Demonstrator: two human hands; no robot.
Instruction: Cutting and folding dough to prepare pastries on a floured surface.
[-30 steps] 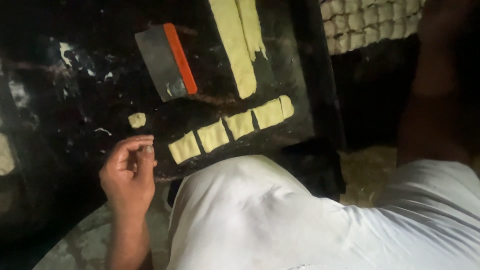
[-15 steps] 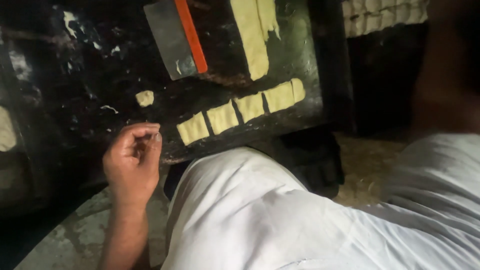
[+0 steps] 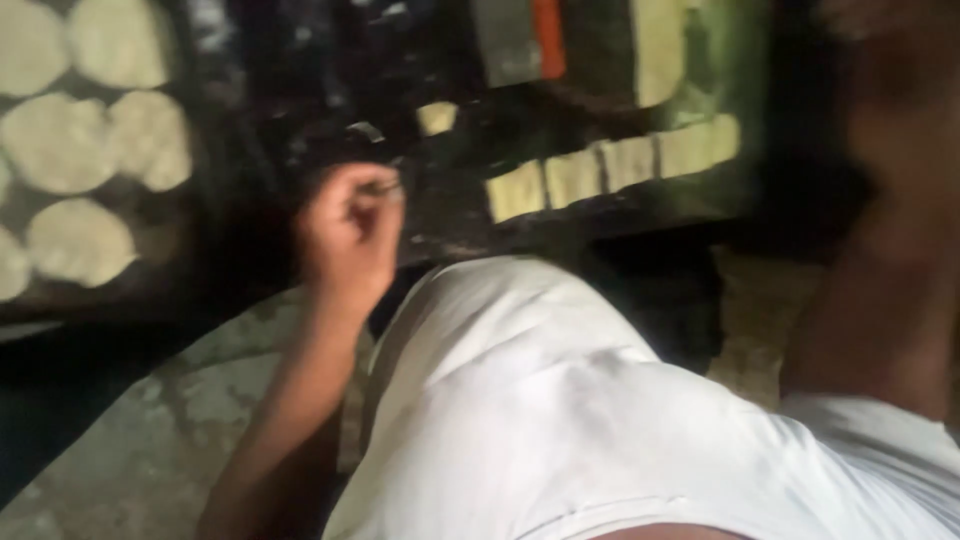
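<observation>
My left hand [image 3: 348, 238] hovers at the near edge of a dark work board [image 3: 300, 90], fingers curled and pinched on something small and pale that is too blurred to name. A single square dough piece [image 3: 437, 117] lies just beyond it on the board. To the right runs a row of cut dough pieces [image 3: 610, 165]. Above them lies a long dough strip [image 3: 660, 50], beside a grey scraper with an orange edge [image 3: 520, 35]. My right forearm [image 3: 880, 250] rises along the right side, and its hand is out of frame.
Several round flattened dough discs [image 3: 80, 150] lie on a dark tray at the left. My knee in white cloth [image 3: 560, 400] fills the lower middle. A worn stone floor [image 3: 150, 420] shows at the lower left. The whole view is motion-blurred.
The view has swung left, so the dough discs came into sight and the board shifted right. My left hand stays pinched near the board's edge.
</observation>
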